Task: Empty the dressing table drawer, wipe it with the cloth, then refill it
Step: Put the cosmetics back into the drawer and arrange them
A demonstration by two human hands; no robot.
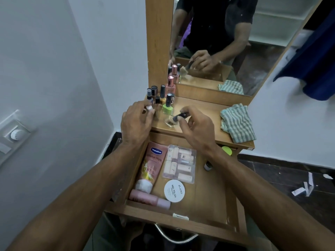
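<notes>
Right hand [194,126] pinched a tilted nail polish bottle [174,119], cap up-right, over the counter [201,115]; left hand [136,122] gripped a small bottle [149,107].

Green-and-white striped cloth [237,122], lime-green polish bottle [167,108], pink Vaseline tube [151,165].

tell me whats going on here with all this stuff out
A person is emptying the wooden dressing table drawer. The right hand holds a clear nail polish bottle with a black cap on the tabletop; the left hand pinches a small white-tipped bottle. A pink Vaseline tube and other items remain inside. The striped cloth lies unused.
</notes>
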